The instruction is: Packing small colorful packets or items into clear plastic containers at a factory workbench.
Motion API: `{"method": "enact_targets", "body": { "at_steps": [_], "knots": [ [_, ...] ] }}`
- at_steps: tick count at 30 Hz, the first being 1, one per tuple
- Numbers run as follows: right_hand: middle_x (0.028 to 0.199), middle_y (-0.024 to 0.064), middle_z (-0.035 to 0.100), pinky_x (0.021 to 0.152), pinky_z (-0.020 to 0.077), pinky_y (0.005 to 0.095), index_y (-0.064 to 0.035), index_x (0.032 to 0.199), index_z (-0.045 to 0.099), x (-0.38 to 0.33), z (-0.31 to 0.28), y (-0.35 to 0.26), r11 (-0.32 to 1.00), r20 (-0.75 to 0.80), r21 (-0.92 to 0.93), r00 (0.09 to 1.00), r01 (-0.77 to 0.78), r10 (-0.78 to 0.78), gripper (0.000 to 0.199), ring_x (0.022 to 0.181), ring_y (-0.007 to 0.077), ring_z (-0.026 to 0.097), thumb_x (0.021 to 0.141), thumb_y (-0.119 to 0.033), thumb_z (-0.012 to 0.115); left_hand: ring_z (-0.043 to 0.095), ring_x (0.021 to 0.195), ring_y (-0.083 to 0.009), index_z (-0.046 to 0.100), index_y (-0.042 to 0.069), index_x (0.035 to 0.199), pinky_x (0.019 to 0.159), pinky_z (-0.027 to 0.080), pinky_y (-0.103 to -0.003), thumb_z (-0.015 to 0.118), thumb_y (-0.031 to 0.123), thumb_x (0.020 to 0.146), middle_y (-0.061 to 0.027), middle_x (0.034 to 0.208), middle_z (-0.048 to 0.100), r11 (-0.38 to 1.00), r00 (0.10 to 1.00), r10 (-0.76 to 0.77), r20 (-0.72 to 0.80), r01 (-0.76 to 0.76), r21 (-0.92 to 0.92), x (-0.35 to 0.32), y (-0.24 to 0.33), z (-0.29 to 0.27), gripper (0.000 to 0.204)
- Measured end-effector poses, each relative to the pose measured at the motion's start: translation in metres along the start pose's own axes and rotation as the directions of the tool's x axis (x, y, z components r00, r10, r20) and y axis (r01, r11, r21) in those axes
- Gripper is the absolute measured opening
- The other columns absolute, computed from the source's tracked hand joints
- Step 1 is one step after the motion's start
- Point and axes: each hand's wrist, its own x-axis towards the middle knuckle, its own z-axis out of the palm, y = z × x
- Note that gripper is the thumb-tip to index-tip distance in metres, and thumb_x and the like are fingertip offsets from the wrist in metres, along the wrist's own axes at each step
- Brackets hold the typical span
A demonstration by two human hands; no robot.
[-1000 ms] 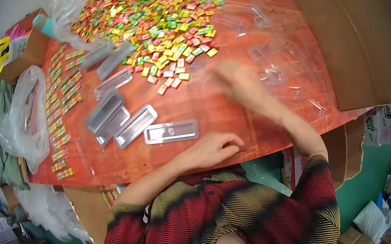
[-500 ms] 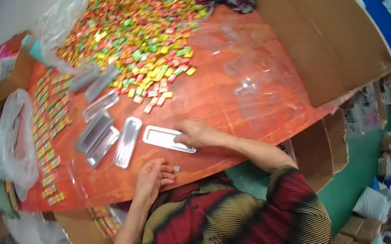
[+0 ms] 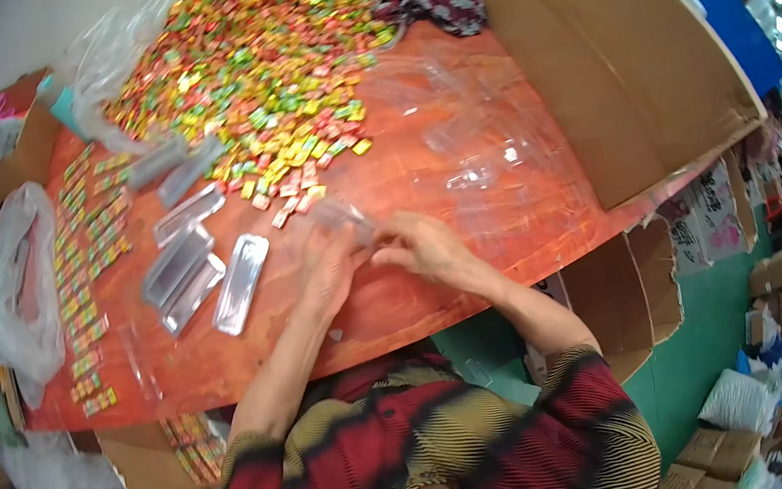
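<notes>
Over the near middle of the red table (image 3: 531,234), my two hands come together. Both are around a clear plastic piece (image 3: 342,215), likely a tray seen at an angle; its outline is blurred and partly covered by my fingers. My left hand (image 3: 328,262) has its fingers closed at the piece's left side. My right hand (image 3: 424,248) is curled, thumb and fingers pinched at its right end. Left of my hands lies a shallow clear plastic tray (image 3: 241,285), with several more trays (image 3: 180,268) overlapping beside it.
A large heap of small red, yellow and green wrapped pieces (image 3: 254,73) fills the back. Rows of them (image 3: 92,239) run along the left. Clear film (image 3: 471,172) lies at right, by a tall cardboard box (image 3: 626,57). A patterned cloth (image 3: 436,5) rests behind.
The tray that lay flat under my right hand has left that spot. My left hand has moved up and right to meet my right hand, and both now hold a clear plastic piece.
</notes>
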Motion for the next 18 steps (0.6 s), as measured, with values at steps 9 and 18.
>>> {"method": "enact_targets", "body": {
  "at_steps": [9, 18],
  "knots": [
    [0.06, -0.0011, 0.053, 0.044, 0.036, 0.0181, -0.0063, 0.072, 0.055, 0.01, -0.011, 0.041, 0.595, 0.571, 0.576, 0.797, -0.561, 0.199, 0.014, 0.051, 0.005, 0.047, 0.074, -0.019, 0.06, 0.054, 0.079, -0.0143, 0.04, 0.006, 0.103, 0.058, 0.048, -0.026, 0.058, 0.014, 0.076, -0.0059, 0.097, 0.051, 0.986, 0.988, -0.15, 0.029, 0.147, 0.074, 0.008, -0.001, 0.002, 0.034],
    [0.059, -0.0021, 0.054, 0.044, 0.0331, 0.0158, -0.0073, 0.074, 0.056, 0.009, -0.032, 0.034, 0.596, 0.568, 0.521, 0.769, -0.611, 0.293, 0.015, 0.05, 0.0045, 0.05, 0.075, -0.022, 0.058, 0.056, 0.074, -0.0148, 0.046, 0.004, 0.098, 0.057, 0.047, -0.026, 0.058, 0.015, 0.075, -0.0065, 0.089, 0.055, 0.974, 0.976, -0.196, 0.098, 0.182, 0.137, 0.025, 0.002, 0.015, 0.028]
  ]
}}
